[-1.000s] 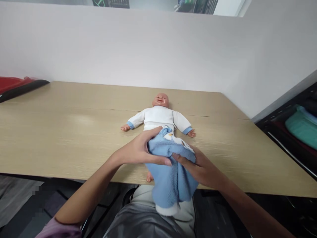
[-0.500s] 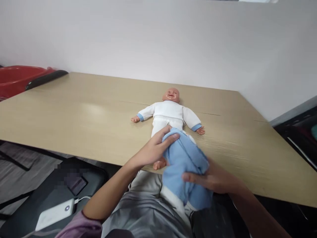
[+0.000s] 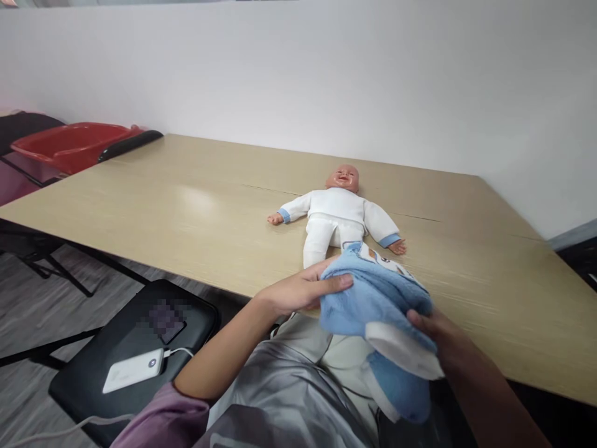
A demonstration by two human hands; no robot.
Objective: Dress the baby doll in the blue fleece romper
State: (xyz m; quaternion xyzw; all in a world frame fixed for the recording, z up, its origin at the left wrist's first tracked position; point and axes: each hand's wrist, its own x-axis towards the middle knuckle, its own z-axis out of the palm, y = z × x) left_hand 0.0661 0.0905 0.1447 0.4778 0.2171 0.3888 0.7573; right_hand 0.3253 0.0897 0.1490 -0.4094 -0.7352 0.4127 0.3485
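Note:
A baby doll (image 3: 339,214) in a white top and white trousers lies on its back on the wooden table (image 3: 186,218), head toward the wall. Just in front of its feet, both my hands hold a bunched light-blue fleece garment (image 3: 377,298) with white cuffs. My left hand (image 3: 303,290) grips its left edge, thumb on top. My right hand (image 3: 436,333) clasps it from the right, mostly hidden under the cloth. The garment hangs over the table's near edge above my lap.
A red plastic tub (image 3: 69,144) and a black bar (image 3: 130,144) sit at the table's far left. A black chair (image 3: 130,348) to my left carries a white power bank (image 3: 133,370) with a cable. A white wall runs behind the table.
The blue garment has come off the doll's legs and been pulled back toward me and to the right; the doll's white trousers now show. My view has swung left.

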